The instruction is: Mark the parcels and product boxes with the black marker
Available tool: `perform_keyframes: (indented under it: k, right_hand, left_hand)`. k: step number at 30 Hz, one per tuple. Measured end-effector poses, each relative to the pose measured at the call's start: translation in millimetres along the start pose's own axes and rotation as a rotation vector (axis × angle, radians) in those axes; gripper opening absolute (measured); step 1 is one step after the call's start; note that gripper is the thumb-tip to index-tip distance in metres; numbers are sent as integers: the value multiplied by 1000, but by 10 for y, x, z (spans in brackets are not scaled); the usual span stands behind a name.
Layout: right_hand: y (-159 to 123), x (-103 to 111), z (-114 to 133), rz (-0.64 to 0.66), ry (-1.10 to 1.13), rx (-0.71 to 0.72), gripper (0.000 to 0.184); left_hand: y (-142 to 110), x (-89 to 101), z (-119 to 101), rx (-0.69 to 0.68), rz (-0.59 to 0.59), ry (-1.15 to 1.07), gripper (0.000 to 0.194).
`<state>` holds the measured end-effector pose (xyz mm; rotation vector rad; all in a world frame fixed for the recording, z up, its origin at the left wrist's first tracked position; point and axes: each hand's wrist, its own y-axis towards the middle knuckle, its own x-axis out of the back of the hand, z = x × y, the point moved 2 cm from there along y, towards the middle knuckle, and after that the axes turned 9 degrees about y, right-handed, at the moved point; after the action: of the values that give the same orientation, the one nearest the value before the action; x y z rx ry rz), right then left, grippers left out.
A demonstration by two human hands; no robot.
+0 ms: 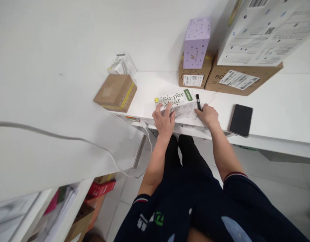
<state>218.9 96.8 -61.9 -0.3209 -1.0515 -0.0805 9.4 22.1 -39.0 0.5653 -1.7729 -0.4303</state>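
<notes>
A white carton (185, 106) printed "Su-per Meal" lies on the white desk (157, 80), with a green label at its far right corner. My left hand (165, 121) is on its left part, its curved fingers holding the near edge and top. Just right of the carton, my right hand (208, 115) is closed around the near end of a black marker pen (198, 101). The pen's far end points away from me, and its near end is hidden in my fingers.
A phone-like black device (241, 120) lies to the right. At the back stand a lilac box (196, 43), a small brown carton (181, 79) and a larger one (215, 84) under a white box (261, 40). A brown box (114, 92) sits left. A cable (69, 137) crosses the left side.
</notes>
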Motion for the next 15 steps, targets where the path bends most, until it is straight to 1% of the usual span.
perform_keyframes:
  k: [2, 4, 7, 8, 10, 12, 15]
  right_hand:
    - [-62, 4, -49, -29, 57, 2, 50]
    - [-168, 51, -168, -88, 116, 5, 49]
    - [-364, 206, -450, -274, 129, -10, 47]
    - [-425, 269, -559, -347, 107, -34, 49]
    - [-520, 383, -774, -469, 45, -127, 58]
    - [-569, 451, -959, -505, 3, -244, 69]
    - [-564, 456, -1140, -463, -13, -356, 82]
  left_hand:
    - [-11, -1, 6, -8, -8, 17, 44]
    - [-22, -8, 15, -15, -23, 22, 44]
    - [-27, -22, 26, -22, -34, 26, 45]
    - [-24, -25, 28, -22, -28, 25, 45]
    - [-15, -30, 31, -15, -7, 8, 45]
    - [-5, -32, 31, -5, 7, -22, 46]
    - [6, -42, 30, 18, 10, -48, 48]
